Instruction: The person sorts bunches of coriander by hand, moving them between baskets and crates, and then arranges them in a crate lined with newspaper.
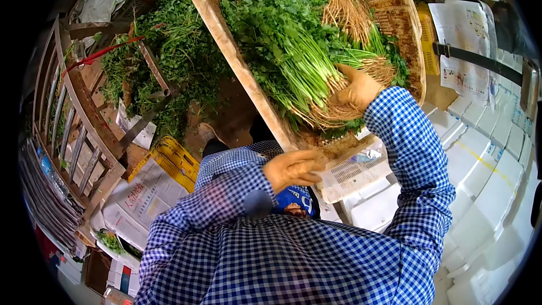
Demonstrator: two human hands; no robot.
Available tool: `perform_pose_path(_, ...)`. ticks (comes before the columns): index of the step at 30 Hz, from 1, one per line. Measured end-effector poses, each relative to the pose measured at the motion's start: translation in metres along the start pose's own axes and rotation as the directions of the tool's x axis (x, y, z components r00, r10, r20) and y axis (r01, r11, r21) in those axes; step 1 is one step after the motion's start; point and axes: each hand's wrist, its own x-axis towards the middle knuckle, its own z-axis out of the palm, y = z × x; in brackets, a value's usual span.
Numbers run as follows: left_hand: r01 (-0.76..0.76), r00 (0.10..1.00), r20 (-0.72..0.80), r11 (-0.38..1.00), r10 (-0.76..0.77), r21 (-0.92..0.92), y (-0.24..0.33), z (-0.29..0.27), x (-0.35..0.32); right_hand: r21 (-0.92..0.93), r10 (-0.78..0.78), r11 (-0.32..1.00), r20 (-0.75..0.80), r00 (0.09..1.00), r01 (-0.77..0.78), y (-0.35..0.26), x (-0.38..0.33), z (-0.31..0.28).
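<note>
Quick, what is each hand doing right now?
Left hand: closed, gripping the near edge of the woven tray.
Right hand: closed on a bunch of green herbs at the root end.

- Bright, even daylight, no hard shadows; colours saturated.
- White foam boxes (485, 192) at right nearly blown out.
- Strong fisheye: black corners, straight edges bend toward rim.
- Centre sharp; checked sleeves crisp.
- Soft smear at left rim, floor beneath darker.
</note>
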Motion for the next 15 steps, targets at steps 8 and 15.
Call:
perform_pose_path(8, -0.26, 0.957, -0.223, 0.888, 0.185, -0.378, 0.013, -0.013, 0.126, 0.339, 0.033, 0.939, 0.086, 0.996, -0.06, -0.007, 0.0, -0.012)
perform_pose_path(15, -0.478, 0.876, -0.401, 0.589, 0.268, -0.652, 0.033, 0.008, 0.11, -0.06, 0.088, 0.992, -0.305, 0.948, -0.111, -0.018, -0.025, 0.064)
